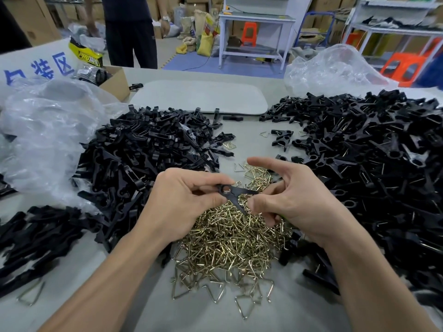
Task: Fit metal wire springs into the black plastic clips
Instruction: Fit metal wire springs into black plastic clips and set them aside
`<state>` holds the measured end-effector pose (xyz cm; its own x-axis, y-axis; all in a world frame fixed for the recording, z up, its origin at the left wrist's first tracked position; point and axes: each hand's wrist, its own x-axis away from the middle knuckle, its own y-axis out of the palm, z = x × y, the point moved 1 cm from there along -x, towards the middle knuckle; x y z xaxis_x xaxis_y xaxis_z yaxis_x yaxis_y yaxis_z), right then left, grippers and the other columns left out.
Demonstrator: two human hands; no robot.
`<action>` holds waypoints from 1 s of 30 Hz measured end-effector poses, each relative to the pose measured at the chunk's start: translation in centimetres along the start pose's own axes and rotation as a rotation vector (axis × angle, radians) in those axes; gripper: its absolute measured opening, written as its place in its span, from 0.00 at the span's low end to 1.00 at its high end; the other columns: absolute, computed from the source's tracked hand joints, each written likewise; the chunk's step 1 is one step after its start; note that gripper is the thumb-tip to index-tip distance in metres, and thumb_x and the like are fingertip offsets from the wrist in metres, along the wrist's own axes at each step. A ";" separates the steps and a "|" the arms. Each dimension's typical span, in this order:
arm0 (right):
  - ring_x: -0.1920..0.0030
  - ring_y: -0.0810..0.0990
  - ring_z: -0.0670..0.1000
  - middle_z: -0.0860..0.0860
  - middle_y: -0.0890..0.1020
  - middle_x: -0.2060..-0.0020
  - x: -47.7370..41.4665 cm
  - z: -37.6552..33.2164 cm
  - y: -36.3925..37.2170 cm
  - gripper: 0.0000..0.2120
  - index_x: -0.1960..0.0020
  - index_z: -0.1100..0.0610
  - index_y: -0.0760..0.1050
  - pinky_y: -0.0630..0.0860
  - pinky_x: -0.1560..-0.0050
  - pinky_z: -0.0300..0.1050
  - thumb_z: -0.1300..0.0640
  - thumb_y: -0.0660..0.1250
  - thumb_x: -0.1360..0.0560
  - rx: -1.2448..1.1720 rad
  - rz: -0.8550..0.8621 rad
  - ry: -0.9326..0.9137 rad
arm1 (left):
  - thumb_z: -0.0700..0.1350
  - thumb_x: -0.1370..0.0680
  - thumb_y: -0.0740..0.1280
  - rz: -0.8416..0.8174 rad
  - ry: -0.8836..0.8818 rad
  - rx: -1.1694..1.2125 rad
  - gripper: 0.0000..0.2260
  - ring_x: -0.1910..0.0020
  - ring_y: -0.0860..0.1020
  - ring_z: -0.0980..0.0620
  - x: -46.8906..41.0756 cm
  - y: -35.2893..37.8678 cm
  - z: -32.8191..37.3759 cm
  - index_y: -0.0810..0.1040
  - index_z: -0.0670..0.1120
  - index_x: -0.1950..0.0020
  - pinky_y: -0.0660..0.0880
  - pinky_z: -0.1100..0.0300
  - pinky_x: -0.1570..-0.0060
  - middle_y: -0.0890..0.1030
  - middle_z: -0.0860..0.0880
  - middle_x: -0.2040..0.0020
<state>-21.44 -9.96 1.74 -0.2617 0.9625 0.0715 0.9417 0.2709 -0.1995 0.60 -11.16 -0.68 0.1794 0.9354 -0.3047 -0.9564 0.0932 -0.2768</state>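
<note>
A black plastic clip (236, 194) hangs over the heap of brass-coloured wire springs (230, 238) in the middle of the table. My left hand (182, 202) pinches the clip at its ringed end between thumb and fingers. My right hand (292, 197) holds the clip's other end with thumb and curled fingers, its index finger stretched out to the left. I cannot tell whether the right hand also holds a spring. A pile of loose black clip halves (148, 154) lies to the left, and a larger pile of black clips (374, 159) lies to the right.
Crumpled clear plastic bags lie at the left (45, 130) and back right (335, 68). A grey tray (199, 97) and a cardboard box (115, 82) sit at the back of the table. A person (129, 29) stands beyond the table.
</note>
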 end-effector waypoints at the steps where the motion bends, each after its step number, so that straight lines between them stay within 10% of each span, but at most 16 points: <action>1: 0.74 0.80 0.52 0.56 0.84 0.70 0.0 0.0 0.0 0.41 0.26 0.47 0.72 0.75 0.68 0.38 0.67 0.82 0.34 0.014 0.003 -0.005 | 0.33 0.31 0.80 -0.001 -0.001 -0.015 0.23 0.57 0.86 0.60 0.0 0.0 0.1 0.88 0.61 0.49 0.79 0.69 0.53 0.88 0.56 0.59; 20: 0.75 0.79 0.51 0.57 0.84 0.70 0.4 -0.5 0.3 0.40 0.27 0.52 0.74 0.77 0.68 0.42 0.58 0.83 0.37 -0.149 -0.071 -0.059 | 0.31 0.30 0.79 -0.067 -0.073 0.078 0.21 0.56 0.87 0.56 -0.1 -0.1 0.3 0.88 0.56 0.48 0.80 0.65 0.53 0.89 0.52 0.56; 30: 0.75 0.79 0.51 0.59 0.84 0.68 -0.1 -0.4 3.0 0.26 0.41 0.53 0.83 0.75 0.73 0.40 0.52 0.82 0.38 -0.424 0.228 -0.130 | 0.27 0.32 0.77 0.084 -0.071 0.202 0.17 0.60 0.87 0.52 0.0 0.2 0.9 0.88 0.45 0.49 0.83 0.62 0.55 0.89 0.48 0.58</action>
<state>-18.54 -9.24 1.51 -0.0376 0.9977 -0.0557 0.9741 0.0490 0.2209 0.19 -10.87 0.07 0.0874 0.9639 -0.2516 -0.9953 0.0738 -0.0632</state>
